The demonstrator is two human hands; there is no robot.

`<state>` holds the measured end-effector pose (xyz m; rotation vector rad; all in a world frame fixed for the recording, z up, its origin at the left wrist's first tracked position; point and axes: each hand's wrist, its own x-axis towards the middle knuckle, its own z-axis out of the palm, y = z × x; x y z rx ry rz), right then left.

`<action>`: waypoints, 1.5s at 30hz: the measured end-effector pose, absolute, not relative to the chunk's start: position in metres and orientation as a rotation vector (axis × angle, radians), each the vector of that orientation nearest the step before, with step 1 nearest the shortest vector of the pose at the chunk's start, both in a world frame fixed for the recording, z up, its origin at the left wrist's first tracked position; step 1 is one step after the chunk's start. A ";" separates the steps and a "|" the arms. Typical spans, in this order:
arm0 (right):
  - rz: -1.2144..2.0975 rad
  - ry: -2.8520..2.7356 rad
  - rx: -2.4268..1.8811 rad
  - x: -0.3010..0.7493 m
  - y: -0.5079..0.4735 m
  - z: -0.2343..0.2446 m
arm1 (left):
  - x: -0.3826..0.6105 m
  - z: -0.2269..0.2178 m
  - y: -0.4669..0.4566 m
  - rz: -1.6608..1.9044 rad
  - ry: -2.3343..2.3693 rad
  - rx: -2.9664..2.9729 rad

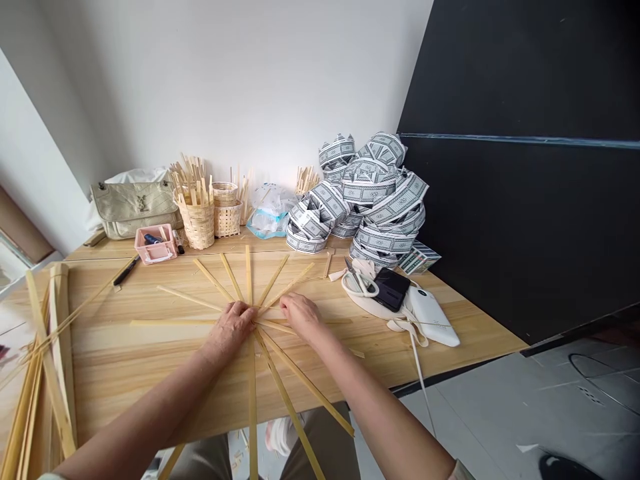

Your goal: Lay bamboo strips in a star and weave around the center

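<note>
Flat bamboo strips (253,400) fan out like spokes from one crossing point on the wooden table (165,373). At that crossing my left hand (235,325) presses down, its fingers closed on the strips. Just to the right, my right hand (301,313) is closed in a pinch above the spokes. A thin strand seems to run between the two hands, though the fingers hide most of it. Some strip ends hang past the table's front edge, over my lap.
Long bamboo strips (63,347) lie at the left. Behind stand a handbag (143,207), a pink basket (156,252), woven baskets (197,223) and stacked printed paper bands (370,200). Scissors (361,283), a phone (391,289) and a white power bank (434,317) lie right.
</note>
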<state>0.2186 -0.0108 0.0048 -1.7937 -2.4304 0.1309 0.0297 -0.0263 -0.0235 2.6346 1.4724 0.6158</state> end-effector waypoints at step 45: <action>0.122 -2.499 -1.590 0.230 -0.007 0.001 | 0.029 -0.025 -0.026 0.607 1.482 2.591</action>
